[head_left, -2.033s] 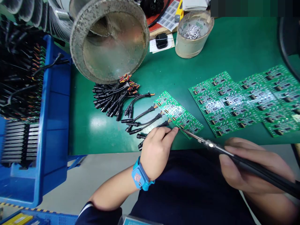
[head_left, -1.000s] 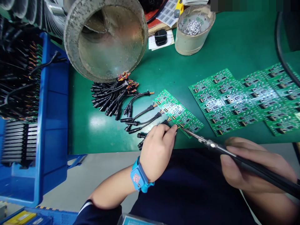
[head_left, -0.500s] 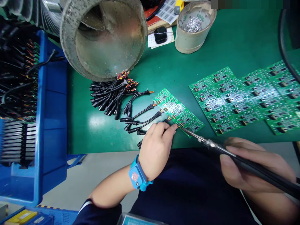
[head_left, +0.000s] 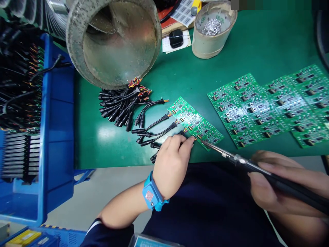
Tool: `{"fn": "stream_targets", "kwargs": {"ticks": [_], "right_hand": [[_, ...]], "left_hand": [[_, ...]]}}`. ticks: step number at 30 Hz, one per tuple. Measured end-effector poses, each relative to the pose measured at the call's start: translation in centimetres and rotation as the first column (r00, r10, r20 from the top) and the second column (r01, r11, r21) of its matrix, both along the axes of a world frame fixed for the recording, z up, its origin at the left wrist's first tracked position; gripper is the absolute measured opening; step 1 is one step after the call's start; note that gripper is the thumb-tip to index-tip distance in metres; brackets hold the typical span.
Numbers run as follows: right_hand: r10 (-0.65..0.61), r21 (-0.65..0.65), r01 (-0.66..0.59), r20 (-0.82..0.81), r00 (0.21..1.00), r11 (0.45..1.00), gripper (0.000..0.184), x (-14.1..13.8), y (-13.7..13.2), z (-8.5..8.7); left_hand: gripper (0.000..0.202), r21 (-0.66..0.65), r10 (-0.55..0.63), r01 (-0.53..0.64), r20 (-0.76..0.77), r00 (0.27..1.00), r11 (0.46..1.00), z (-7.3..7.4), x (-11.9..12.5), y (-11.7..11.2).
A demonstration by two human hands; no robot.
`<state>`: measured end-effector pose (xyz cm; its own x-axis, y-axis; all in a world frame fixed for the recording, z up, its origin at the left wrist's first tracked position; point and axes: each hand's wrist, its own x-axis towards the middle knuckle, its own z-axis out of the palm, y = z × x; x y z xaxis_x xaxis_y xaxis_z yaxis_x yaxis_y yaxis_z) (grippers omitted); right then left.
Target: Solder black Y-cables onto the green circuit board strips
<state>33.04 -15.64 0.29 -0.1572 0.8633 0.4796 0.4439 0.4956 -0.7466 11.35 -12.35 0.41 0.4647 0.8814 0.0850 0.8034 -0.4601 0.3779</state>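
My left hand, with a blue wrist strap, pinches a black cable lead against the near corner of a small green circuit board strip. My right hand is closed round a black soldering iron; its metal tip touches the board corner right by my left fingertips. Three other black leads run from the strip's left edge out to the left.
A bundle of loose black leads lies under a large metal funnel. Bigger green board panels lie at the right. A taped pot of metal bits stands at the back. A blue bin of cabled parts stands left.
My right hand has slid back a little along the iron's handle, towards the right. The tip stays at the board corner and my left hand keeps pinching the lead there.
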Motion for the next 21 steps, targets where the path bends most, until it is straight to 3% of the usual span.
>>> {"fn": "stream_targets", "kwargs": {"ticks": [5,10,14,17,21], "right_hand": [[-0.022,-0.054,0.024,0.038,0.999,0.998,0.014,-0.7,0.4,0.3],[-0.011,-0.112,0.021,0.084,0.996,0.994,0.023,-0.9,0.5,0.3],[-0.044,-0.025,0.047,0.116,0.992,0.999,0.010,-1.0,0.6,0.0],[-0.071,0.038,0.066,0.155,0.985,0.997,0.020,-0.9,0.5,-0.5],[-0.064,0.011,0.063,0.149,0.987,0.998,0.020,-0.9,0.5,-0.6]], "left_hand": [[0.020,-0.008,0.087,-0.087,0.064,0.994,0.996,-0.4,0.2,-0.2],[0.018,0.008,0.072,-0.073,0.094,0.993,0.997,-0.8,0.4,-0.3],[0.019,0.012,0.083,-0.084,0.094,0.992,0.996,-0.8,0.4,-0.2],[0.019,0.007,0.088,-0.089,0.097,0.991,0.996,-0.8,0.5,-0.3],[0.019,0.006,0.103,-0.104,0.103,0.989,0.995,-0.7,0.6,-0.3]]}}
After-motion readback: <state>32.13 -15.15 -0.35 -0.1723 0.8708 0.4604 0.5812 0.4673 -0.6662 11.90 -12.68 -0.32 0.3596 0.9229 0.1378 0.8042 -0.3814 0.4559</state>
